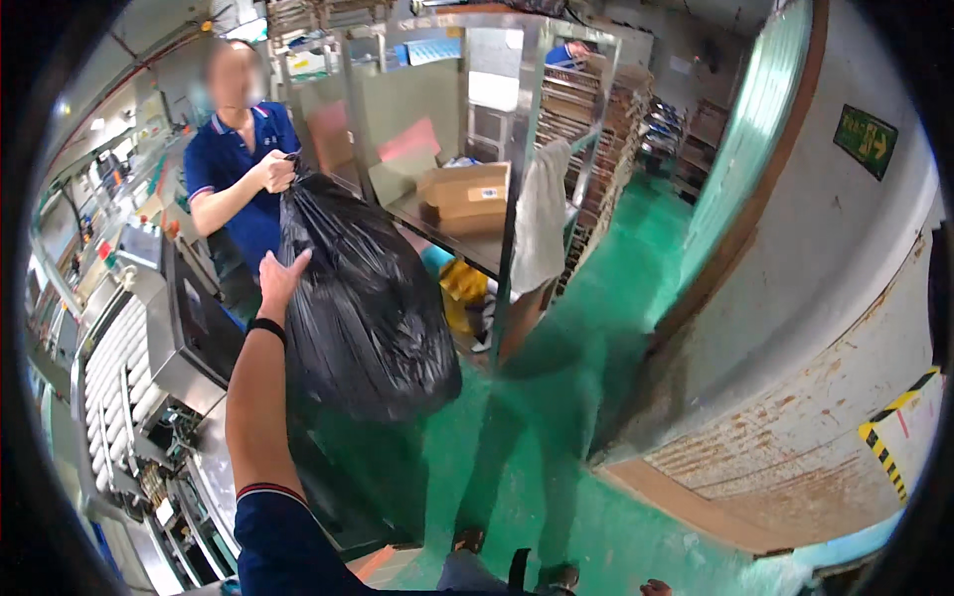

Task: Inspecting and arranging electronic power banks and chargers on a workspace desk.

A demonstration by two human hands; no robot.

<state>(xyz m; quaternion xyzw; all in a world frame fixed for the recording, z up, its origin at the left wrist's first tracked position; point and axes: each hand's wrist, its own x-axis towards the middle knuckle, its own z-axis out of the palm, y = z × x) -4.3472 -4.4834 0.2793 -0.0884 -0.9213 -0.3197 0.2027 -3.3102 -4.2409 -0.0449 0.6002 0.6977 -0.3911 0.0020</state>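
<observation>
A large, full black rubbish bag [368, 308] hangs in the air in front of me. A person in a dark blue polo shirt [243, 169] stands at the upper left and grips the bag's gathered neck [296, 179] with one hand. My left hand [281, 276] reaches up on an outstretched arm with a black wristband [266, 328]. Its palm lies against the bag's left side, thumb spread, and it grasps nothing. Only a sliver that looks like my right hand [656, 588] shows at the lower edge; its fingers are hidden.
A metal machine with white rollers [124, 368] lines the left side. Behind the bag stands a metal rack [467, 248] with a cardboard box [467, 194] and a hanging white cloth [542, 214]. The floor [556, 397] is green; a worn wall [795, 328] rises on the right.
</observation>
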